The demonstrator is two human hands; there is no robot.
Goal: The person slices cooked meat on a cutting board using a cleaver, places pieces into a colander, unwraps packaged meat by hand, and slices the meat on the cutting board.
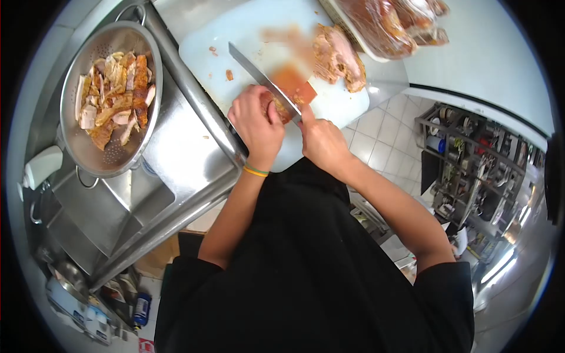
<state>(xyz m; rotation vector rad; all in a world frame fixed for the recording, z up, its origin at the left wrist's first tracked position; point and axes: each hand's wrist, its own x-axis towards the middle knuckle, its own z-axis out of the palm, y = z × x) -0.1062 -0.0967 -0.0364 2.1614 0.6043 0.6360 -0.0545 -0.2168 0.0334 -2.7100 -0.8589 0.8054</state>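
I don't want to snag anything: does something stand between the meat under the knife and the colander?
Yes: the left hand holds the meat on the colander side, and beyond it run the edge of the cutting board and the sink's metal ledge. No other tool or container shows there.

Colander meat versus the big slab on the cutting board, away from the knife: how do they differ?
The colander meat is cut into many strips and chunks, while the slab looks like one large piece. The colander meat lies heaped inside the metal colander, whereas the slab lies on the cutting board. Both show pale flesh with browned parts.
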